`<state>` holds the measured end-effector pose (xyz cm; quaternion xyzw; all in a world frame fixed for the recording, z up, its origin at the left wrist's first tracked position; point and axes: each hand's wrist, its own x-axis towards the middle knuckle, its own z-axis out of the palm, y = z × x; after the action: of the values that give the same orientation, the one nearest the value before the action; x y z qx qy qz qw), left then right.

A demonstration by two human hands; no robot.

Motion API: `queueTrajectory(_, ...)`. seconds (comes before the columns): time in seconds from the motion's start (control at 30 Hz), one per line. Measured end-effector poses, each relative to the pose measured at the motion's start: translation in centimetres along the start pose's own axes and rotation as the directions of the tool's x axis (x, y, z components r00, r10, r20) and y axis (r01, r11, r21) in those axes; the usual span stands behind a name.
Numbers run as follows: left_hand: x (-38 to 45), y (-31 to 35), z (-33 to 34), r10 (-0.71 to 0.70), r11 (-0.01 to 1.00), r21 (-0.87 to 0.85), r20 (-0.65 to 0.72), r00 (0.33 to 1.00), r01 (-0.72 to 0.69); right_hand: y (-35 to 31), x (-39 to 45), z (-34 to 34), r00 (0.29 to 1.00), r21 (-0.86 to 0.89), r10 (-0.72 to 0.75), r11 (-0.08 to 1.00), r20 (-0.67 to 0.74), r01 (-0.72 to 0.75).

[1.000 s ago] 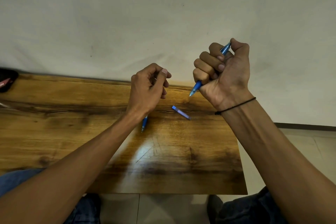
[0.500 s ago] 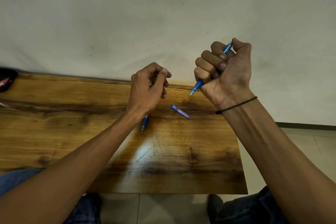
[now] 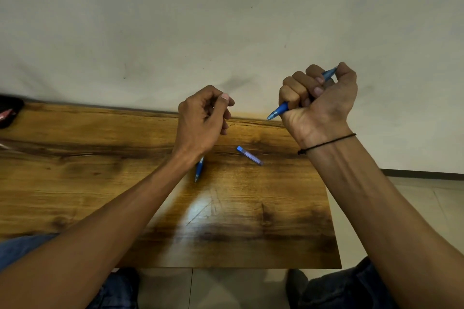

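My right hand (image 3: 319, 103) is raised above the far right corner of the wooden table (image 3: 75, 183) and grips a blue pen (image 3: 280, 110) in a fist. The pen's tip points down and left. My left hand (image 3: 203, 120) hovers over the table's far middle with its fingers curled. Its thumb presses on the forefinger and seems to pinch something tiny and thin, barely visible. A second blue pen (image 3: 199, 170) lies on the table, partly hidden under my left wrist. A small blue case (image 3: 249, 155) lies between my hands.
A black object with a red patch (image 3: 8, 113) sits at the table's far left edge. The pale wall runs right behind the table. The table's right edge (image 3: 335, 221) drops to a tiled floor. My knees in jeans show below the near edge.
My right hand with the pen has drifted very slightly to the right. Everything else holds still.
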<state>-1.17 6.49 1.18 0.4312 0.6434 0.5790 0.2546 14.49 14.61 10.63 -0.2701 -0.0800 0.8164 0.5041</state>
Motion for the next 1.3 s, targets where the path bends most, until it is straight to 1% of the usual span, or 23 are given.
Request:
queueTrajectory(0.13,0.0,0.1,0.0,-0.013,1.0,0.002,-0.011,1.0,0.013,0.2,0.2,0.1,0.999,0.004,-0.021,1.0,-0.041,0.022)
queueTrajectory(0.3,0.1,0.2,-0.1,-0.017,1.0,0.001,-0.013,1.0,0.017,-0.3,0.6,0.3,0.986,0.074,-0.074,0.994,-0.149,0.086)
queueTrajectory(0.4,0.1,0.2,-0.1,-0.018,1.0,0.005,-0.015,1.0,0.018,-0.6,0.9,0.4,0.977,0.09,-0.106,0.988,-0.187,0.125)
queueTrajectory(0.87,-0.1,0.2,0.0,-0.003,0.999,0.032,-0.004,1.0,0.003,-1.2,1.4,0.4,0.976,0.148,-0.094,0.981,-0.198,0.124)
queueTrajectory(1.3,0.0,0.5,0.2,0.026,0.999,0.025,-0.003,1.0,-0.026,-1.0,1.5,0.3,0.974,0.141,-0.078,0.984,-0.212,0.109)
